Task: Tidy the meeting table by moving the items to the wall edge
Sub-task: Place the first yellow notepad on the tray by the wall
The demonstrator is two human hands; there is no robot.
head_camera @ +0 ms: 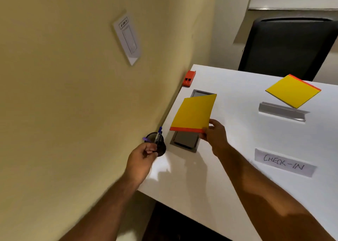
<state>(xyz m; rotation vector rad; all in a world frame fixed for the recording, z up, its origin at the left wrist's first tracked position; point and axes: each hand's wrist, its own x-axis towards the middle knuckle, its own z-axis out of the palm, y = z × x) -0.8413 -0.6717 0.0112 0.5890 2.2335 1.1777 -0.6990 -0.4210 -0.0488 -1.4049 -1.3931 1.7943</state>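
My right hand (215, 136) pinches the corner of a yellow sheet with an orange edge (193, 112), held above the table's grey cable hatch (184, 140) near the wall. My left hand (144, 156) grips a black pen cup (161, 147) at the table's wall edge; a blue pen (158, 133) stands in it. A second yellow pad with an orange edge (292, 90) lies further right on the white table (228, 176). In front of that pad lies a grey metal strip (281, 111). A "CHECK-IN" paper label (284, 163) lies nearer me.
An orange stapler-like block (189, 78) sits at the wall edge at the table's far corner. A black office chair (289, 46) stands behind the table. The beige wall (73, 76) carries a white switch plate (128, 39).
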